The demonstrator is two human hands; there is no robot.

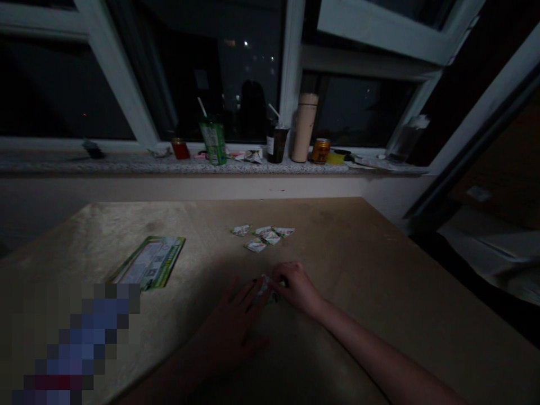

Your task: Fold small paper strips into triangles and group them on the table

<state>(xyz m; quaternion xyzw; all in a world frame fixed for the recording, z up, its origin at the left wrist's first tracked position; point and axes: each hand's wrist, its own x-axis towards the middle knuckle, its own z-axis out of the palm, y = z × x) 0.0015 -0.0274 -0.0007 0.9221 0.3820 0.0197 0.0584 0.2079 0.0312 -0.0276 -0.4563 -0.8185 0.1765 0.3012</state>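
Note:
A small folded piece of printed paper (pixel 266 288) lies on the wooden table (pixel 379 281) between my hands. My left hand (pixel 234 326) rests flat beside it, fingers stretched toward the paper and touching its left edge. My right hand (pixel 295 286) has its fingers curled down and pinched on the paper's right side. A little farther away lie several small folded paper pieces (pixel 264 236) in a loose cluster. The light is dim and the paper under my fingers is partly hidden.
A green-edged printed leaflet (pixel 148 262) lies flat at the left of the table. On the stone windowsill (pixel 105 162) stand a green cup with a straw (pixel 213 140), a dark cup (pixel 277 143), a tall flask (pixel 304 128), a can (pixel 320 151) and a red jar (pixel 180 148).

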